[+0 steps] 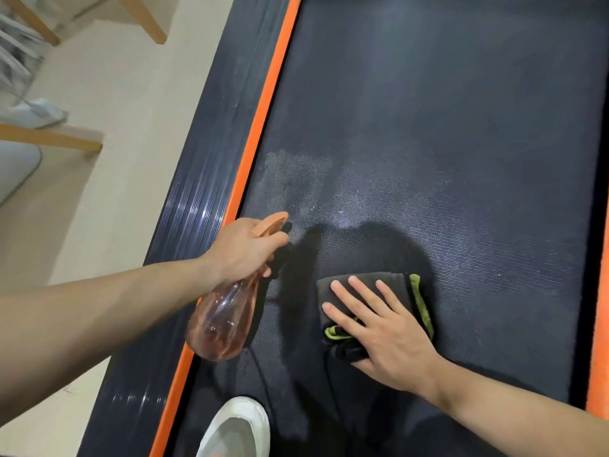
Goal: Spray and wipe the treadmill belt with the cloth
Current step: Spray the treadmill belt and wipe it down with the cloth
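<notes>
The dark treadmill belt (445,127) fills most of the view, with a pale wet sprayed patch (313,186) near its left side. My left hand (244,249) grips a clear pink spray bottle (220,321) by its orange trigger head, nozzle aimed at the belt. My right hand (379,328) lies flat, fingers spread, pressing a folded black cloth with yellow-green trim (415,298) onto the belt just below the wet patch.
An orange strip (263,103) and a ribbed dark side rail (204,179) border the belt on the left; another orange strip (598,341) runs along the right. A white shoe (237,427) stands on the belt at the bottom. Wooden chair legs (49,140) stand on the pale floor at left.
</notes>
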`<state>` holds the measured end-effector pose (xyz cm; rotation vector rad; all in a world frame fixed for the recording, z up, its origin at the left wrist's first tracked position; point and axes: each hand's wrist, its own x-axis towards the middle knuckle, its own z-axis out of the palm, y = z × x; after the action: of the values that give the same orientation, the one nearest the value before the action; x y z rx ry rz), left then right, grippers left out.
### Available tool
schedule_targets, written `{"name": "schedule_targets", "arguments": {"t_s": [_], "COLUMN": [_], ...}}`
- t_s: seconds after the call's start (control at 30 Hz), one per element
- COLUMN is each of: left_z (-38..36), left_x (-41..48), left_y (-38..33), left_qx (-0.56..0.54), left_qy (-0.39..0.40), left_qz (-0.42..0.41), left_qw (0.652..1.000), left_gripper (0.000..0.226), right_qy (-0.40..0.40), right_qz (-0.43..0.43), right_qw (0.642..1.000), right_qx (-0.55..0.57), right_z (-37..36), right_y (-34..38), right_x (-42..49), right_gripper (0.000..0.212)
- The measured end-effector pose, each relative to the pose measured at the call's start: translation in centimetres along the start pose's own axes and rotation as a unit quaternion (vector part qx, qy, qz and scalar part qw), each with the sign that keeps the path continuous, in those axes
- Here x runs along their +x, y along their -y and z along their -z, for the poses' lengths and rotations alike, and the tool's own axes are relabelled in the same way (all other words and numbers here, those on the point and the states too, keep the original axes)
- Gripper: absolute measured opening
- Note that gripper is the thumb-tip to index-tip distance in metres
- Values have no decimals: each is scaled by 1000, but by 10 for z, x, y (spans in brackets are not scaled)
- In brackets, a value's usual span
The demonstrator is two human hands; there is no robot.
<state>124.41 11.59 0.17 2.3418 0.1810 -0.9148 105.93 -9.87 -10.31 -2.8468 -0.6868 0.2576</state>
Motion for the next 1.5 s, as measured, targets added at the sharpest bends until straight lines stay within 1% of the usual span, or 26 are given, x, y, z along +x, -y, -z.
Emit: {"name": "schedule_targets", "arguments": {"t_s": [0.1, 0.2, 0.37, 0.43, 0.53, 0.57, 0.63, 0.73, 0.77, 0.83, 0.87, 0.9, 0.93, 1.0, 1.07, 1.1, 1.13, 1.2, 1.23, 1.27, 1.3, 1.33, 1.37, 1.43, 1.47, 1.5], "left_z": [10, 17, 25, 27, 31, 33, 36, 41, 42, 47, 48, 49, 49, 50, 51, 53, 54, 57, 57, 57, 58, 59, 61, 62, 62, 61], "left_x": [0, -1, 2, 3, 4, 5, 7, 9, 9, 9, 8, 8, 8, 6, 6, 6, 7, 9, 9, 9, 8, 8, 8, 7, 6, 6], "left_y": [11, 16, 21, 22, 21, 22, 23, 26, 28, 30, 31, 31, 31, 29, 27, 27, 28, 31, 32, 33, 35, 36, 38, 38, 38, 37], "left_qx": [-55, -57, -69, -75, -112, -123, -134, -169, -179, -184, -189, -197, -201, -200, -192, -190, -191, -193, -189, -184, -181, -183, -191, -216, -228, -229], "left_qy": [-6, 3, 1, 3, -20, -32, -48, -47, -46, -43, -39, -38, -42, -49, -44, -43, -44, -45, -45, -45, -47, -49, -48, -47, -50, -53], "left_qz": [22, 18, 30, 26, 17, 12, 4, 9, 13, 15, 14, 13, 12, 9, 9, 14, 20, 30, 33, 34, 33, 30, 29, 33, 34, 32], "left_qw": [998, 998, 997, 997, 993, 992, 990, 985, 983, 982, 981, 980, 979, 979, 980, 981, 980, 980, 980, 981, 982, 981, 980, 975, 972, 972], "left_gripper": [25, 23, 31, 25, 26, 28, 29, 29, 30, 26, 24, 25, 29, 37, 44, 43, 38, 24, 21, 20, 20, 20, 18, 13, 11, 10], "right_qy": [-9, -11, 8, 1, -1, 3, -16, -31, -42, -59, -65, -65, -56, 5, 37, 25, 8, -6, -14, -26, -37, -44, -46, -34, -9, 15], "right_qz": [1, -4, 2, 3, 60, 66, 20, -139, -175, -196, -172, -122, -53, 88, 157, 147, 108, -25, -89, -136, -158, -151, -116, 24, 102, 159], "right_qw": [1000, 1000, 1000, 1000, 998, 998, 1000, 990, 984, 979, 983, 990, 997, 996, 987, 989, 994, 1000, 996, 990, 987, 987, 992, 999, 995, 987], "right_qx": [5, 12, -4, -6, -13, -15, -17, 4, 2, 6, 7, 9, 15, 14, 8, -4, -13, -10, -12, -15, -17, -22, -25, -9, -1, -5], "right_z": [-1, -3, -4, -2, 5, 10, 24, 50, 53, 50, 43, 36, 25, 8, 10, 15, 22, 41, 48, 52, 50, 44, 39, 18, 7, 2], "right_y": [2, 4, 5, 4, -18, -29, -58, -95, -99, -86, -69, -46, -21, 16, 4, -13, -32, -74, -90, -95, -91, -77, -57, -12, 7, 16], "right_x": [9, 25, 51, 63, 97, 118, 175, 263, 281, 287, 274, 252, 226, 176, 175, 191, 212, 258, 276, 285, 285, 277, 259, 200, 167, 145], "right_gripper": [73, 73, 80, 82, 83, 83, 82, 73, 71, 71, 73, 76, 81, 89, 90, 87, 84, 76, 74, 74, 75, 77, 81, 92, 96, 98]}}
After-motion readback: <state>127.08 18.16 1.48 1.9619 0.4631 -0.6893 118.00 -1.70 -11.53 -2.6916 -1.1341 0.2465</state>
